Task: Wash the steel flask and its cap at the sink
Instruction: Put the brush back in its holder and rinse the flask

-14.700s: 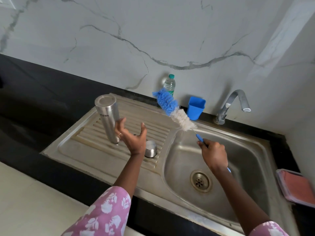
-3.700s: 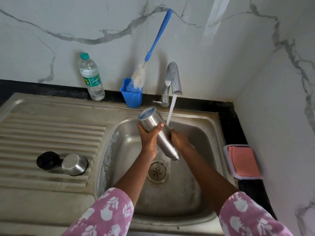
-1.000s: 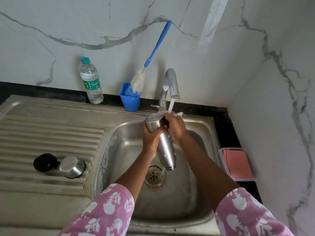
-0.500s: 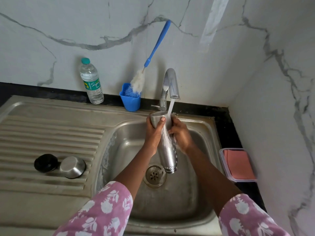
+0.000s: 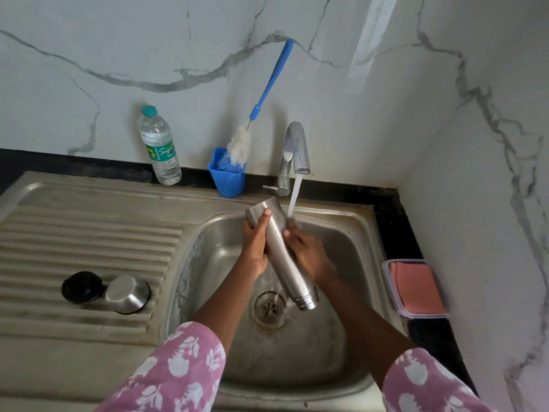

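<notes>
The steel flask [image 5: 282,257] is over the sink [image 5: 341,346] basin, held between both hands. It is tilted, with its base up beside the tap [image 5: 295,147] and its threaded mouth down, just above the drain [image 5: 269,307]. That slope probably lets rinse water run along the body and out rather than pooling inside. The left hand [image 5: 255,245] has its grip clamped on the upper body, fingers curled round the steel to steady it. The right hand [image 5: 306,251] closes on the opposite side where the water stream [image 5: 294,197] lands. Its thumb lies on the front, while its fingers are hidden behind the flask, so it seems to clasp and rub, though that is not certain.

The cap [image 5: 127,292] lies on the ribbed draining board [image 5: 89,233], touching a black stopper [image 5: 80,286]. Both are well apart from the running water and presumably await their turn. The bottle brush [image 5: 267,93] stands bristles-down in a blue holder [image 5: 227,179], so the step looks like an outside rinse.
</notes>
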